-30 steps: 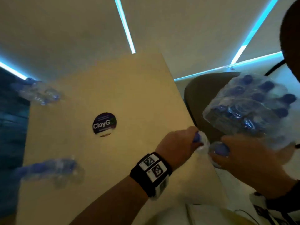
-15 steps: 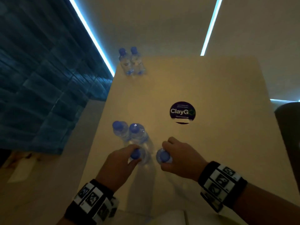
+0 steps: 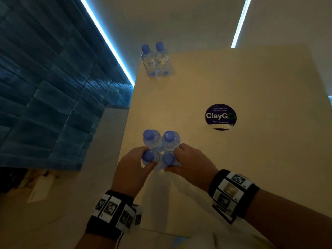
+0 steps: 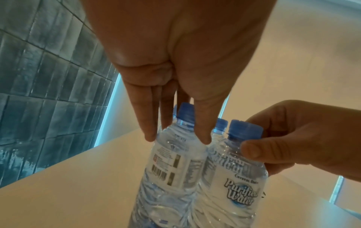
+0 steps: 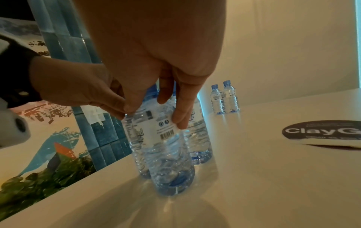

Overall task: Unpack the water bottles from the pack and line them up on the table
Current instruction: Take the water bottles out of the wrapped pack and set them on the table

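Looks like a shared eating or break area in an office or commercial building, a pantry or canteen. Plain beige table (image 3: 251, 78) carrying a round dark sticker (image 3: 220, 116) printed "ClayGo", with small lines reading roughly "keep our pantries clean" and "Clean as you go". Beside the table, a wall of glossy blue tiles (image 3: 45, 96) edged by a cool white light strip (image 3: 107, 42), another light strip (image 3: 239, 22) further right. Seen from the right wrist, a printed mural (image 5: 48, 154) of foliage and coloured shapes low on the wall
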`<state>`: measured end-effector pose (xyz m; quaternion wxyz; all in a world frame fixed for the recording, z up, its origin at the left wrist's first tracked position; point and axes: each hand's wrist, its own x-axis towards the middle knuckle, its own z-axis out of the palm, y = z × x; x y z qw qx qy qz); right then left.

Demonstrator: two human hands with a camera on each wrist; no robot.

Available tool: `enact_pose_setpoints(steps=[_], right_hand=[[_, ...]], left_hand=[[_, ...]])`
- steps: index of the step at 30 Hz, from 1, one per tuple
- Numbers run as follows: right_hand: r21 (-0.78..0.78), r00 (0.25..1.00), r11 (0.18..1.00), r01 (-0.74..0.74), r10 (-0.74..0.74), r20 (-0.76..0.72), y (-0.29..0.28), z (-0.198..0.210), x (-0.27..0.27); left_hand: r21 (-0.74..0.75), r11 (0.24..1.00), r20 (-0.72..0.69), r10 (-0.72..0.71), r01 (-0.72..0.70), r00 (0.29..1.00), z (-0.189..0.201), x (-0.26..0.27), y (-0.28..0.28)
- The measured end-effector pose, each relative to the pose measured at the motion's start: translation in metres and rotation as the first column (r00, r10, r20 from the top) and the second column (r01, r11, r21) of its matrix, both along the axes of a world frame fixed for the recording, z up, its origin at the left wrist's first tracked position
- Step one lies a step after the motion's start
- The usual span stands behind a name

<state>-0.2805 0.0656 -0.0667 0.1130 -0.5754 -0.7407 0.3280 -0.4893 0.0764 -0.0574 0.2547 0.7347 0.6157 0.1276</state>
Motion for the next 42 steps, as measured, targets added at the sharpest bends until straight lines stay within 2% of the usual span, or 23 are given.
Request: enact_pose_setpoints(steps=[3,5,7,10,12,13,15,16,18,19,20,22,25,27,29,31,33,36,39,41,42], right_hand=[[-0.011,0.997,1.0,-0.015,0.014,-0.073,-0.004,0.0,0.015],[-0.047,0.998,0.998,-0.038,0.036,-0.051,-0.014,-0.004,0.038],[-0.089,1.0,0.996,-0.019,0.02,0.012,-0.03,-0.013,0.073],[-0.142,0.985,0.976,0.166,-0.157,0.071,-0.064,-0.031,0.155],[-0.166,0.928,0.914,0.369,-0.353,0.118,-0.096,-0.041,0.22],[-0.155,0.878,0.865,0.477,-0.459,0.138,-0.114,-0.046,0.253],[-0.133,0.73,0.718,0.683,-0.664,0.164,-0.149,-0.052,0.316],[-0.139,0.637,0.622,0.771,-0.749,0.18,-0.166,-0.053,0.345],[-0.141,0.406,0.382,0.913,-0.884,0.231,-0.197,-0.049,0.399],[-0.122,0.285,0.263,0.957,-0.932,0.226,-0.212,-0.047,0.426],[-0.098,0.21,0.194,0.976,-0.959,0.192,-0.213,-0.045,0.435],[-0.034,0.07,0.067,0.997,-0.991,0.112,-0.231,-0.044,0.473],[0.049,0.006,0.008,0.999,-0.999,0.036,-0.241,-0.044,0.509],[0.067,-0.036,-0.036,0.997,-0.999,0.005,-0.241,-0.046,0.529],[0.121,-0.095,-0.096,0.988,-0.995,-0.016,-0.242,-0.049,0.541],[0.129,-0.149,-0.161,0.979,-0.984,-0.098,-0.243,-0.049,0.55],[0.097,-0.118,-0.143,0.985,-0.967,-0.228,-0.239,-0.04,0.555],[0.18,-0.016,-0.059,0.982,-0.973,-0.23,-0.236,-0.035,0.567],[0.287,0.073,0.062,0.956,-0.997,-0.028,-0.243,-0.034,0.575],[0.314,0.11,0.152,0.937,-0.983,0.148,-0.249,-0.028,0.574],[0.307,0.139,0.197,0.931,-0.97,0.2,-0.253,-0.024,0.571]], left_hand=[[0.062,0.997,-0.194,-0.038,0.051,0.98,0.014,0.006,-0.009],[0.159,0.983,-0.282,-0.041,0.089,0.958,0.029,0.018,-0.017],[0.216,0.969,-0.313,-0.048,0.121,0.948,0.046,0.038,-0.027],[0.228,0.945,-0.265,-0.171,0.234,0.949,0.06,0.092,-0.041],[0.16,0.927,-0.189,-0.308,0.338,0.933,0.058,0.142,-0.048],[0.117,0.907,-0.165,-0.384,0.405,0.908,0.054,0.17,-0.051],[0.043,0.838,-0.132,-0.535,0.544,0.835,0.045,0.23,-0.059],[0.008,0.791,-0.116,-0.607,0.612,0.786,0.04,0.262,-0.063],[-0.026,0.683,-0.08,-0.729,0.73,0.68,0.035,0.33,-0.075],[-0.03,0.621,-0.059,-0.783,0.783,0.619,0.032,0.368,-0.081],[-0.026,0.577,-0.047,-0.817,0.817,0.575,0.033,0.389,-0.083],[-0.034,0.457,-0.025,-0.889,0.889,0.457,0.026,0.463,-0.097],[-0.093,0.341,-0.07,-0.94,0.936,0.335,0.011,0.561,-0.112],[-0.101,0.315,-0.132,-0.944,0.944,0.301,0.0,0.615,-0.118],[-0.13,0.374,-0.177,-0.92,0.918,0.35,-0.009,0.654,-0.122],[-0.099,0.47,-0.198,-0.873,0.877,0.445,-0.016,0.683,-0.127],[0.023,0.526,-0.227,-0.825,0.85,0.517,-0.018,0.7,-0.131],[0.19,0.525,-0.255,-0.789,0.829,0.558,-0.02,0.718,-0.136],[0.219,0.516,-0.19,-0.81,0.828,0.555,-0.02,0.731,-0.129],[0.136,0.536,-0.09,-0.831,0.833,0.549,-0.02,0.738,-0.12],[0.109,0.515,-0.085,-0.848,0.85,0.524,-0.02,0.739,-0.118]])
